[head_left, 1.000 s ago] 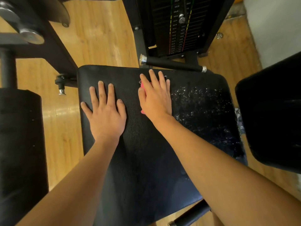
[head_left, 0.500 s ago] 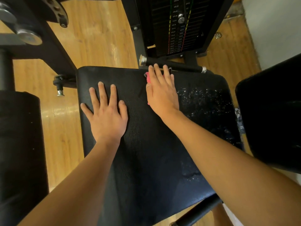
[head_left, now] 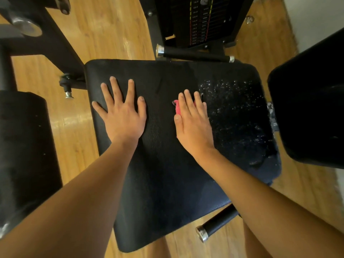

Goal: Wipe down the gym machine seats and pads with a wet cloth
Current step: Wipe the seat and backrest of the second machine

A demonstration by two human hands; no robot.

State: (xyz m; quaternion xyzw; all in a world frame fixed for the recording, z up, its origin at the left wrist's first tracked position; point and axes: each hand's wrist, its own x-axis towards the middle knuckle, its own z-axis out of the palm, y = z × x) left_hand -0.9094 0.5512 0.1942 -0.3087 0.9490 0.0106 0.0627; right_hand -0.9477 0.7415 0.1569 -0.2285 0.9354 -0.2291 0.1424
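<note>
A black padded gym seat (head_left: 167, 174) fills the middle of the head view. My left hand (head_left: 122, 116) lies flat on its left part, fingers spread, holding nothing. My right hand (head_left: 193, 125) presses flat on a pink cloth (head_left: 177, 108) near the seat's centre. Only a strip of the cloth shows past the thumb side and fingertips. To the right of that hand the seat is speckled with white droplets (head_left: 236, 108).
A black pad (head_left: 307, 108) stands close on the right and a black roller pad (head_left: 24, 155) on the left. Beyond the seat are a weight stack (head_left: 201, 19) and a black handle bar (head_left: 193, 54). Another handle (head_left: 216, 226) juts out below the seat. The floor is wood.
My right hand has slid with the pink cloth from the seat's far edge back toward the middle. My left hand has stayed flat in place.
</note>
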